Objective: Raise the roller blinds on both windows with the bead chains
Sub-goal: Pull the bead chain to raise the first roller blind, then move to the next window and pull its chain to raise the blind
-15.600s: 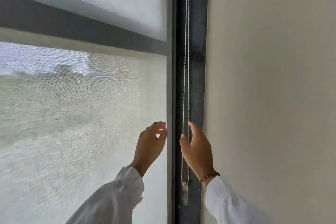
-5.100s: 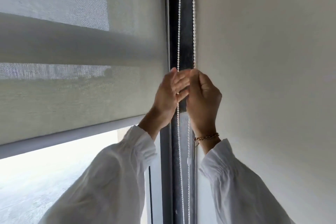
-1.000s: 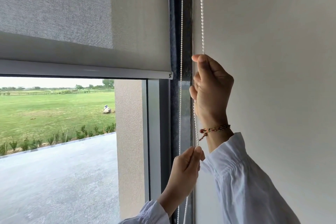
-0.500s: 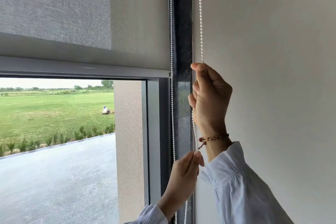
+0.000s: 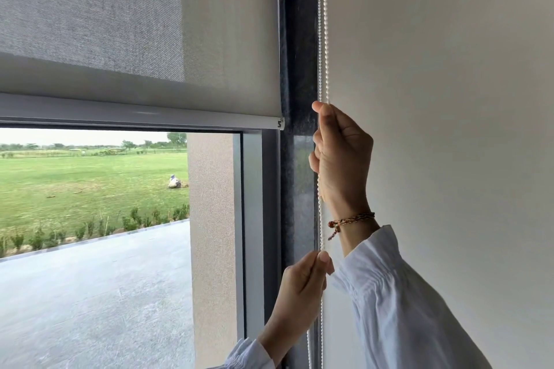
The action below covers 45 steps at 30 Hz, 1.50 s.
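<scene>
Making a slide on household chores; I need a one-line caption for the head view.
Right hand above left hand, both gripping the bead chain beside a partly raised roller blind.

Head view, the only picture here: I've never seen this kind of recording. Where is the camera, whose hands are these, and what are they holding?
There is no machine here. A person works with bare hands, and the camera sits on their head, looking forward at a window. The right hand, wearing a bracelet, is curled round the white bead chain beside the dark window frame. The left hand, lower down, pinches the chain between thumb and fingers. The grey roller blind is partly up. Its bottom bar hangs above a view of a lawn. A plain wall fills the right side.
</scene>
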{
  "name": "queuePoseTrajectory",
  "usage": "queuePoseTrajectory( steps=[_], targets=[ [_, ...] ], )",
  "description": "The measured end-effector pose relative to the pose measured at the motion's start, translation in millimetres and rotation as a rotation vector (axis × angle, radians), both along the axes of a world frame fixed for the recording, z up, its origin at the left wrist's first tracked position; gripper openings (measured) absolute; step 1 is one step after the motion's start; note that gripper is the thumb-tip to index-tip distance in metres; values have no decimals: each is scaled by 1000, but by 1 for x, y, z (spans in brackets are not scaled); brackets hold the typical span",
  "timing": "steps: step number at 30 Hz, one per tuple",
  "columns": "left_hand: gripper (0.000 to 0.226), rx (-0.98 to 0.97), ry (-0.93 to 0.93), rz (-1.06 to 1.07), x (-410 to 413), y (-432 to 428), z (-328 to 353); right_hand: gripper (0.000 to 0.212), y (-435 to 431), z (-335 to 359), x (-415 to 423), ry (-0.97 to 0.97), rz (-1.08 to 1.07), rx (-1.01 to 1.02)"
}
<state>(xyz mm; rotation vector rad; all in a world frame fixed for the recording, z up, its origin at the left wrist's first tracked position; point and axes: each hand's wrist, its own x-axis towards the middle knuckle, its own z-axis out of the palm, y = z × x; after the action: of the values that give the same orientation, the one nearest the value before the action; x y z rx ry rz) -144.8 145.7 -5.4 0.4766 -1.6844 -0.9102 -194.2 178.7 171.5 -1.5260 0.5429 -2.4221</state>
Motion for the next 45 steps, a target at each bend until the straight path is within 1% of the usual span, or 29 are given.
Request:
queuePoseTrajectory(
  steps=[3, 8, 18, 20, 21, 23, 25, 27, 29, 33, 35, 39, 41, 42, 45],
  targets=[
    [31, -11, -8, 3, 0, -1, 0, 27, -1, -1, -1, 10, 11, 11],
    [31, -24, -24, 5, 1, -3, 2, 19, -8, -15, -1, 5, -20, 89],
    [30, 6, 2, -119, 9, -9, 3, 23, -31, -29, -2, 0, -182, 213],
    [30, -50, -59, -80, 14, -12, 5, 24, -33, -31, 2, 41, -249, 244],
    [36, -49, -75, -67, 17, -15, 4, 24, -32, -33, 4, 70, -289, 262],
    [57, -41, -94, -13, 25, -21, 4, 26, -29, -41, 10, 142, -384, 289],
    [64, -82, -107, 111, 36, -22, 6, 32, -26, -50, 17, 241, -563, 312],
    [60, -147, -97, 247, 49, -16, 11, 38, -22, -60, 24, 335, -734, 328],
    [48, -219, -112, 358, 69, -5, 16, 39, -11, -70, 35, 397, -770, 361],
    [36, -335, -185, 483, 131, 24, 25, 38, 23, -86, 75, 453, -665, 435],
    [29, -355, -188, 545, 172, 48, 25, 37, 44, -96, 105, 490, -587, 466],
    [29, -372, -184, 732, 262, 108, 16, 35, 90, -116, 175, 509, -416, 476],
    [32, -365, -227, 858, 324, 146, 7, 35, 115, -126, 233, 524, -300, 463],
    [32, -369, -236, 890, 339, 158, 7, 34, 122, -130, 248, 515, -275, 458],
    [28, -299, -257, 1087, 442, 228, 3, 32, 160, -141, 358, 571, -65, 455]
  ],
)
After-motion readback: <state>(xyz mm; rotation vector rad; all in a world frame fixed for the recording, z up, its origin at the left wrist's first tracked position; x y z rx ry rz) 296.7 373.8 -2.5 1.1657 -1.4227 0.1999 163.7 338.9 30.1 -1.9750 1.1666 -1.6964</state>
